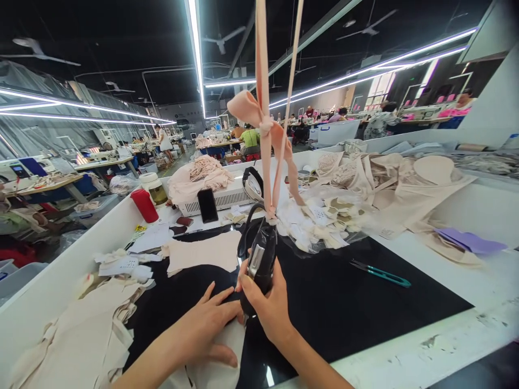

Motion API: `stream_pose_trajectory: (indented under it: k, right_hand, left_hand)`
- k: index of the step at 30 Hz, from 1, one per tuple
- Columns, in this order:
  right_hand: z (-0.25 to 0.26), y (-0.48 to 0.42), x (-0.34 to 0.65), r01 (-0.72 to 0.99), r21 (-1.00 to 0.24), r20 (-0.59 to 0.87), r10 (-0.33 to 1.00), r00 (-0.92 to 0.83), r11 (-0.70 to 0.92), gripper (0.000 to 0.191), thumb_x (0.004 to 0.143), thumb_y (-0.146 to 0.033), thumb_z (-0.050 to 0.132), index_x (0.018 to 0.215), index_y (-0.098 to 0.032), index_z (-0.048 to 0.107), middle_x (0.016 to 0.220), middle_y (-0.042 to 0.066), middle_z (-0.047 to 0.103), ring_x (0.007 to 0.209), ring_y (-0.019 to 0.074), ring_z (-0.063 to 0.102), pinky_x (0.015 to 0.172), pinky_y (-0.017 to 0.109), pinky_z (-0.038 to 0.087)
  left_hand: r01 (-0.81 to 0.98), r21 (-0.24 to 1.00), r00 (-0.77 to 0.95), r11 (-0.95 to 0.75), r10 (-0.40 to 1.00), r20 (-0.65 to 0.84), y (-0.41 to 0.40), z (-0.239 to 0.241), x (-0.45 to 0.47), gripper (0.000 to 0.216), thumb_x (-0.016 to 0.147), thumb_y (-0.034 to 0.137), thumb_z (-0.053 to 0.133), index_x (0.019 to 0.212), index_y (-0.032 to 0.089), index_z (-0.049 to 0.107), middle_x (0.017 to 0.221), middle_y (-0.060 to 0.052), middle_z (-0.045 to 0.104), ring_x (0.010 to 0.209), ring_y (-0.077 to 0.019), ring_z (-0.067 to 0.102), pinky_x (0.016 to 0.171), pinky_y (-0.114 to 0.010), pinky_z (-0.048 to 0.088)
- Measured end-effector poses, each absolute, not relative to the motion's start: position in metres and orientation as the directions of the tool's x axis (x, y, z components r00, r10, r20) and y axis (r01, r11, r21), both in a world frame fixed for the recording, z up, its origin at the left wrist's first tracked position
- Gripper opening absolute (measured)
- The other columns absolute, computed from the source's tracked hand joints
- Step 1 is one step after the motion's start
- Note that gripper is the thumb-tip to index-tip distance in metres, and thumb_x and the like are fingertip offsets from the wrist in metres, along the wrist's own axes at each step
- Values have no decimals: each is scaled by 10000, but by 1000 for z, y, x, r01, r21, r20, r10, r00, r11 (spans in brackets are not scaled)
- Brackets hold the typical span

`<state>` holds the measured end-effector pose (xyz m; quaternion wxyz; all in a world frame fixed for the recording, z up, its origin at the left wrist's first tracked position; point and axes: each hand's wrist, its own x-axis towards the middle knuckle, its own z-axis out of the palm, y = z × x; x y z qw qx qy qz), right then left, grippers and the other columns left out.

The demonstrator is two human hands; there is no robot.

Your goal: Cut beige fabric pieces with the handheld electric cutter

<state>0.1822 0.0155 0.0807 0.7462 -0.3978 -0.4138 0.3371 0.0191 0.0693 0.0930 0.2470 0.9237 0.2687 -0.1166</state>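
My right hand (pixel 267 302) is wrapped round a black hand-held power tool (pixel 265 254) with a silver metal part on its side. The tool stands upright, hung from above by a knotted beige fabric strap (pixel 263 127). Its lower end meets the black mat beside my left hand, where the contact is partly hidden. My left hand (pixel 211 327) lies with fingers spread, pressing a beige fabric piece (pixel 227 362) onto the black mat (pixel 324 302). Another cut beige fabric piece (pixel 205 251) rests flat just beyond it.
Green-handled thread snips (pixel 383 274) lie right on the mat. Fabric pieces (pixel 77 335) are stacked at left. Behind are a plastic bag of small pieces (pixel 324 219), a phone (pixel 207 205), a red cup (pixel 145 205) and heaped beige garments (pixel 389 183). People work farther back.
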Motion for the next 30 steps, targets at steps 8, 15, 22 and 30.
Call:
stream_pose_trajectory:
  k: [8,15,22,30]
  right_hand:
    - [81,9,178,-169,-866,368,828,423,471,204,845,-295,735,999,-248,610,811,-16,685,616,145,614,597,288,575]
    - [75,-3,175,-249,-840,367,842,396,483,268,832,-257,773,1054,-259,623,821,-26,702,598,136,631,699,330,634]
    - [73,-5,174,-210,-864,353,849,394,457,242,864,-263,736,1088,-250,646,853,-13,705,637,139,655,703,309,623]
    - [66,-17,174,-239,-856,356,857,374,459,417,862,-366,792,1213,-290,580,936,18,745,850,224,746,828,394,635]
  left_hand:
    - [533,387,842,-752,429,-326,73,85,17,572,831,460,881,1333,309,653,1564,-83,563,1597,-393,257,1244,-778,34]
    - [471,399,882,-787,403,-245,73,80,17,865,796,416,934,1545,319,513,1629,-121,483,1579,-432,268,1229,-793,74]
    - [464,366,883,-806,390,-259,71,81,17,829,830,399,915,1544,331,500,1642,-103,470,1587,-407,273,1236,-791,81]
    - [456,395,889,-798,385,-249,70,85,20,960,814,387,929,1617,373,402,1655,-98,450,1564,-441,314,1209,-823,95]
